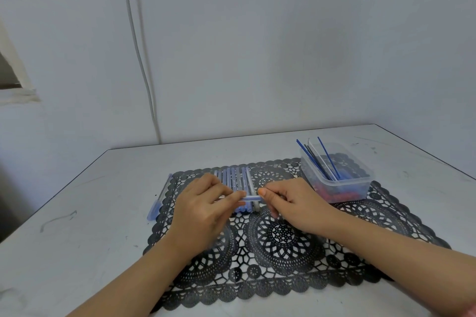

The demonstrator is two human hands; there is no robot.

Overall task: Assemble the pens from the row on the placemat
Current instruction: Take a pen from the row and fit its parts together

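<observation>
The left hand (203,203) and right hand (291,203) each pinch an end of one pen barrel (251,198), held crosswise just above the row (233,177) on the placemat (283,278). The join probably goes best with the barrel kept level and the push straight along its length, without bending.

A row of pale blue and clear pen barrels (235,180) is laid side by side, pointing away from the viewer, on the far left part of the black lace placemat (283,239). One clear barrel (251,198) is held crosswise over the row's near end, pinched between the left hand (203,203) and the right hand (291,203). A capped pen (154,210) with a blue cap is laid along the placemat's left edge
</observation>
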